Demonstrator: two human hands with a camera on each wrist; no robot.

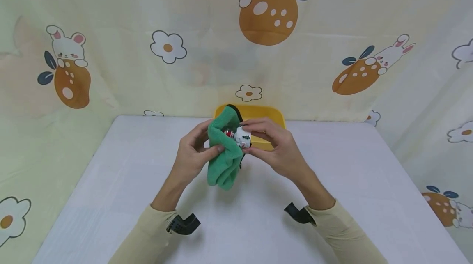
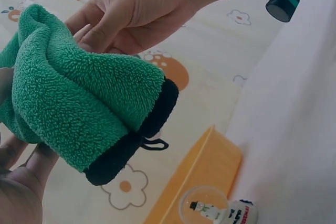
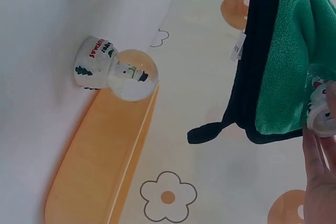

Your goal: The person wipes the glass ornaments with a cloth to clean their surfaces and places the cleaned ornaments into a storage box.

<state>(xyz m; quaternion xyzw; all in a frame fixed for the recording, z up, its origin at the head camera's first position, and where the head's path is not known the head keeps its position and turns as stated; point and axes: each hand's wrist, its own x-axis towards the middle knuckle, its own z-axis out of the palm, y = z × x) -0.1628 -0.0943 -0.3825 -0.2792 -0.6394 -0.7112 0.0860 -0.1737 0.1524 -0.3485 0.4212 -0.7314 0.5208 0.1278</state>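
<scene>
My left hand (image 1: 192,149) grips a folded green towel (image 1: 223,169) with black edging, its thumb pressing on the front. In my right hand (image 1: 273,143), fingers and thumb pinch the white base of a small snow globe (image 1: 244,137) decorated with green trees. The globe's dome is tucked into the towel's fold and mostly hidden; a bit of red shows inside. From the right wrist view, a black loop and a small white label (image 3: 238,46) hang at the towel's edge.
A second snow globe (image 3: 97,64) with a snowman inside stands on the white table (image 1: 129,198), beside a yellow bin (image 1: 266,113) at the back edge. Behind the table hangs a patterned curtain (image 1: 207,17).
</scene>
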